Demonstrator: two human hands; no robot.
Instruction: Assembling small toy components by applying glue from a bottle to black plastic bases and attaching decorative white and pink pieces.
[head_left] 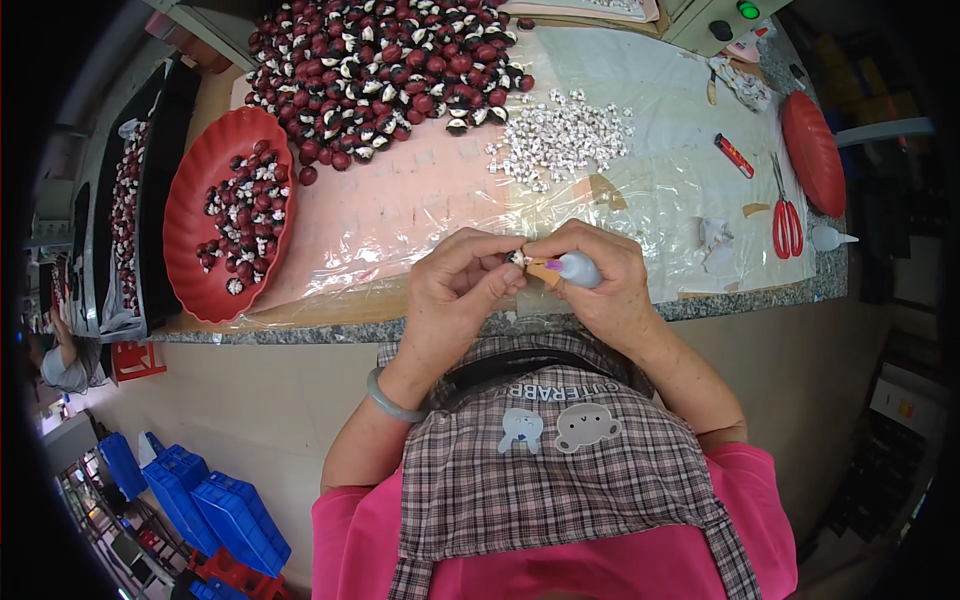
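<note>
Over the front edge of the table, my left hand (pixel 455 285) pinches a small black-and-white piece (pixel 516 258) between thumb and fingertips. My right hand (pixel 612 275) is closed round a small pale squeeze bottle (pixel 582 270) with a purple collar. The bottle's tip points left at the piece, close to it; whether they touch I cannot tell. A tan wrap or scrap (pixel 543 272) shows at the right fingertips. Beyond my hands lie a heap of dark red, black and white round pieces (pixel 400 85) and a scatter of tiny white parts (pixel 565 138).
At left, a red scalloped dish (pixel 183 215) holds red pieces with white parts, beside a black tray (pixel 160 210). To the right lie red-handled scissors (pixel 788 228), a red-and-black stick-shaped item (pixel 734 156), another squeeze bottle (pixel 830 238) and a red dish (pixel 812 150). Plastic sheeting covers the table.
</note>
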